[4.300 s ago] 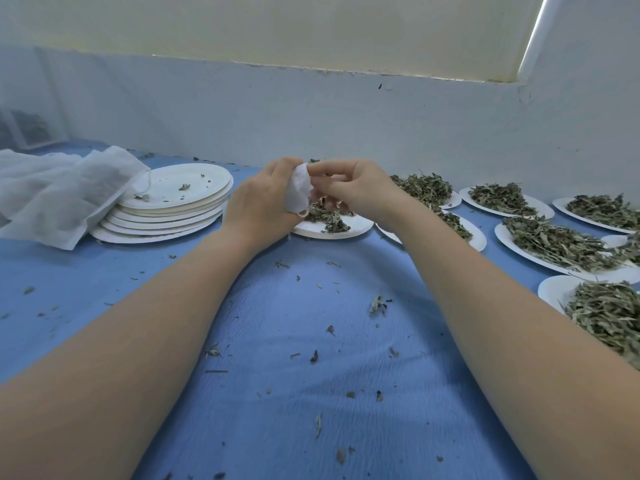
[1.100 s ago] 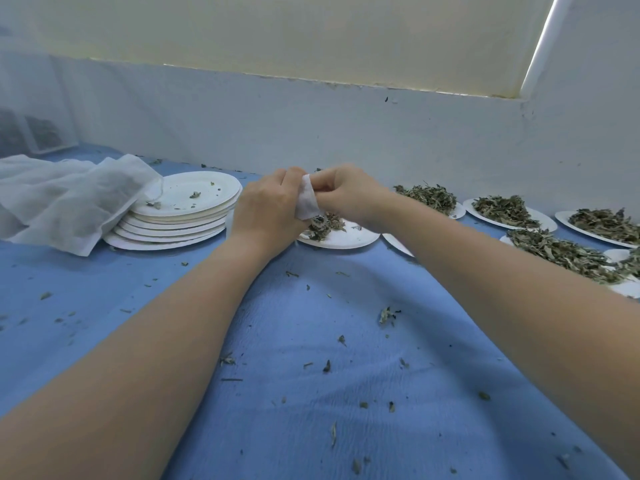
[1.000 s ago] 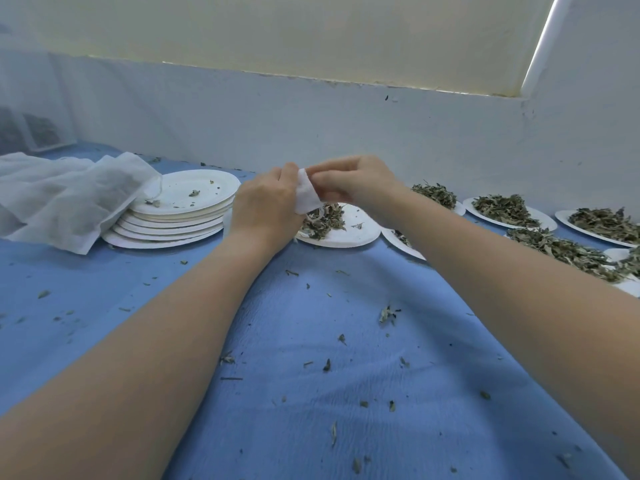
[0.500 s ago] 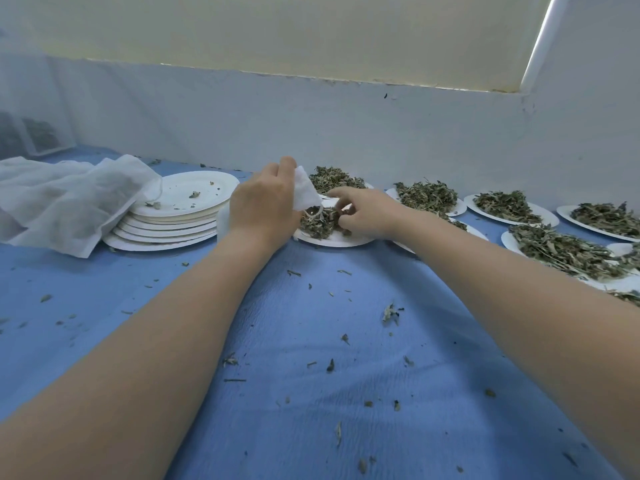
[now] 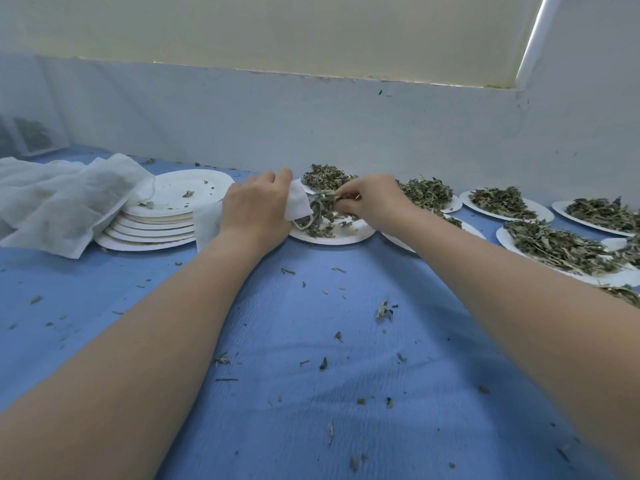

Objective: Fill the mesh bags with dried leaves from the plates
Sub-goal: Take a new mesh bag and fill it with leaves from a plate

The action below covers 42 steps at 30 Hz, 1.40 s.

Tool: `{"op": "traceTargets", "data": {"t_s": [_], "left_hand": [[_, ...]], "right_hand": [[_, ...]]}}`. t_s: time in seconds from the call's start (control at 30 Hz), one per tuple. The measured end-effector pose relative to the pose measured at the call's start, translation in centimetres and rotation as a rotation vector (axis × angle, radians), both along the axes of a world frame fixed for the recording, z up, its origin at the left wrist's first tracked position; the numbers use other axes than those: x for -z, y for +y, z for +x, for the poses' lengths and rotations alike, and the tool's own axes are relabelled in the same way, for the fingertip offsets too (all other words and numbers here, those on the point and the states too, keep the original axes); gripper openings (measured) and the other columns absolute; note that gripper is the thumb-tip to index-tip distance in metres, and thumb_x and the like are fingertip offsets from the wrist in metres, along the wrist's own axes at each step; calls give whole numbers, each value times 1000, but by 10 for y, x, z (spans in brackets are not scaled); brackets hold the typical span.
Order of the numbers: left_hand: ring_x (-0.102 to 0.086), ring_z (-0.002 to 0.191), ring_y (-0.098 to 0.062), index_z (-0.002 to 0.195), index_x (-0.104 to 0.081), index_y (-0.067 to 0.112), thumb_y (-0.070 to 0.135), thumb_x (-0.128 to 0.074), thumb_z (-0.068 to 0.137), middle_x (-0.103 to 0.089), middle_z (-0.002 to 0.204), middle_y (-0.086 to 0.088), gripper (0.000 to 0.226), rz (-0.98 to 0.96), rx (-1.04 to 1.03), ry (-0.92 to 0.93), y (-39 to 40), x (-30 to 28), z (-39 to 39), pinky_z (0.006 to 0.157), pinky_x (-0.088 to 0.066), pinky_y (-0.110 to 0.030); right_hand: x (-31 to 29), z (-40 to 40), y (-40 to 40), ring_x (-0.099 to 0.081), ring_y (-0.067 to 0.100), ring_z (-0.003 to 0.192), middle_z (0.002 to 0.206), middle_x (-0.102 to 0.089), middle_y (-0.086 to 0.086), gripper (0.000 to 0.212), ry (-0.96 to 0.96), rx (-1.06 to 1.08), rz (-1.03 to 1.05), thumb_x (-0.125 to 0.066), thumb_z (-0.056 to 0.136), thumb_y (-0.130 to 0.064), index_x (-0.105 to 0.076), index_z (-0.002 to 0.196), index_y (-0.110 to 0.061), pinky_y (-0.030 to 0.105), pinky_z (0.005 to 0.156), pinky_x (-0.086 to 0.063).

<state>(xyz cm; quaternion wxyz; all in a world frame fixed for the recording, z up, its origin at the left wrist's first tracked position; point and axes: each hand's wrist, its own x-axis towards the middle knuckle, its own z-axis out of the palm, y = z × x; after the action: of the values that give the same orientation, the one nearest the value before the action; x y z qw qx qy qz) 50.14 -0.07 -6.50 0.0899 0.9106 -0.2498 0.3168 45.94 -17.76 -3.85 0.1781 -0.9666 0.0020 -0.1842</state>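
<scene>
My left hand (image 5: 254,209) grips a small white mesh bag (image 5: 297,205), its mouth facing right over a white paper plate (image 5: 349,235) that holds a few dried leaves. My right hand (image 5: 372,200) pinches a clump of dried leaves (image 5: 323,202) right at the bag's mouth. The bag's lower part hangs behind my left hand, showing at my wrist. More plates heaped with dried leaves (image 5: 429,194) run along the wall to the right.
A stack of empty white plates (image 5: 162,220) stands to the left, with a pile of white mesh bags (image 5: 59,202) beside and partly on it. Leaf crumbs are scattered on the blue cloth (image 5: 311,341). A white wall borders the far side.
My right hand dropped from the bag's mouth to the plate, pinched leaves and has lifted them back toward the bag. My left hand kept holding the bag in place.
</scene>
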Motion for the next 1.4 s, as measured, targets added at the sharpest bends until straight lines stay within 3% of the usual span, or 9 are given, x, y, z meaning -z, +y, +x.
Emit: {"op": "traceTargets", "data": {"t_s": [0.13, 0.43, 0.57, 0.73, 0.87, 1.0, 1.13, 1.23, 1.4], "left_hand": [[-53, 96, -34, 121, -46, 9, 12, -58, 75, -58, 105, -11, 48, -29, 18, -10, -1, -1, -2, 76, -37, -38], [-53, 92, -33, 118, -48, 8, 11, -58, 74, -58, 103, -11, 45, -10, 20, -27, -4, 0, -2, 74, -35, -37], [-53, 91, -33, 115, -50, 7, 12, -59, 74, -59, 102, -12, 42, -31, 60, -43, -7, 0, -3, 68, -29, -33], [-54, 88, -34, 109, -51, 3, 20, -61, 78, -60, 98, -15, 36, -126, 109, -39, -10, 0, -7, 66, -25, -32], [-55, 89, -34, 111, -52, 4, 22, -61, 80, -61, 101, -15, 37, -179, 109, -23, -7, -1, -7, 66, -25, -31], [-55, 91, -34, 113, -54, 3, 21, -59, 81, -61, 103, -15, 36, -182, 133, -26, -13, -4, -11, 67, -25, -32], [-54, 91, -34, 113, -53, 1, 21, -56, 83, -60, 104, -16, 36, -179, 113, -34, -13, -6, -12, 66, -25, -32], [-54, 87, -33, 110, -52, 3, 18, -58, 82, -60, 100, -15, 33, -179, 100, -41, -8, -7, -10, 63, -26, -31], [-54, 88, -34, 110, -49, 5, 15, -53, 85, -59, 101, -14, 27, -190, 59, -19, -6, -8, -7, 62, -29, -33]], "right_hand": [[-16, -10, -5, -65, 25, 87, 93, -71, 9, 17, -88, -2, 64, -66, 86, -16, -73, 102, -14, 29, 85, -47], [-25, -18, 16, -57, 26, 84, 95, -65, 17, 18, -138, -169, -204, -62, 88, -11, -73, 101, -6, 30, 78, -41], [-22, -12, 34, -38, 25, 66, 67, -49, 14, 14, -108, -169, -236, -57, 84, -7, -66, 80, 3, 27, 56, -32], [-23, -11, 37, -59, 8, 76, 84, -70, -1, 15, -10, -174, 235, -66, 83, -16, -71, 97, -13, 17, 71, -46], [-23, -12, 30, -67, 17, 89, 101, -71, 14, 31, 110, -273, 633, -71, 82, -6, -64, 111, -1, 32, 90, -53], [-19, -4, 36, -68, 26, 90, 91, -72, 12, 15, 49, -123, 564, -79, 72, -14, -74, 87, -12, 43, 89, -53], [-19, 3, 45, -57, 12, 74, 75, -64, 3, 2, 141, -216, 525, -70, 80, -11, -71, 82, -11, 23, 75, -48], [-25, 2, 44, -61, 16, 88, 92, -67, 14, 10, 274, -376, 523, -61, 89, -9, -67, 90, -2, 29, 94, -48], [-20, 3, 32, -67, 17, 79, 90, -72, 13, 11, 60, -330, 881, -64, 86, -7, -71, 95, -3, 27, 85, -55]]}}
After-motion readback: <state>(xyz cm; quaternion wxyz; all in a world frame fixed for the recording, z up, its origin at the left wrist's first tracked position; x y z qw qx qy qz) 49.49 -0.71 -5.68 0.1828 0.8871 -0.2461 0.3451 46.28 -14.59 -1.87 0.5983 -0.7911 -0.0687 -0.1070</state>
